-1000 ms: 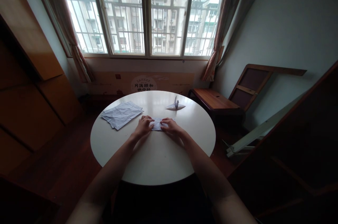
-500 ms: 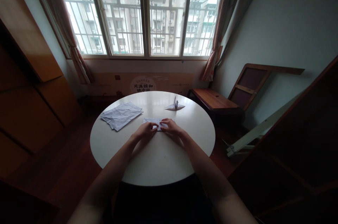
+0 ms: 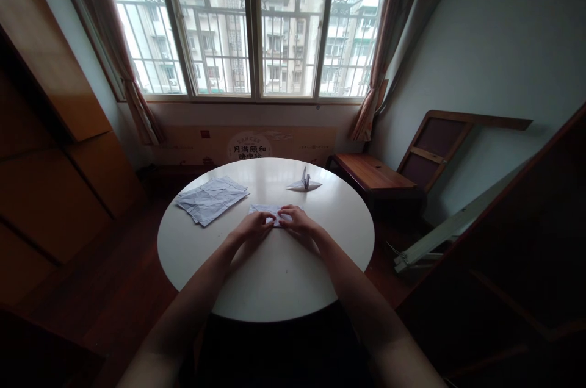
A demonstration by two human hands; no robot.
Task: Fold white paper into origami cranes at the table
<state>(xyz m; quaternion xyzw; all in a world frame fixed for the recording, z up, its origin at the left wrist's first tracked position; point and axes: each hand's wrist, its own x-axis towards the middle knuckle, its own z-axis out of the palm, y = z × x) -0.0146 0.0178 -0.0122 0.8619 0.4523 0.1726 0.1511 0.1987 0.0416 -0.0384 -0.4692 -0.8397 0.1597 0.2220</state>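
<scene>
A small folded sheet of paper lies flat on the round white table, in front of me. My left hand presses on its left part with fingers curled and closed on the paper. On the right part of the same paper, my right hand has its thumb and fingers closed near the edge. The fingertips of both hands almost meet. Part of the paper is covered by the hands. Beyond my right hand stands a folded paper crane with wings spread.
A stack of creased paper sheets lies on the table's left side. Behind the table are a printed cardboard panel and a barred window. A low wooden bench stands at the right, with a leaning wooden frame beside it.
Both hands stay on the folded paper with hardly any motion. The whole view has shifted very slightly.
</scene>
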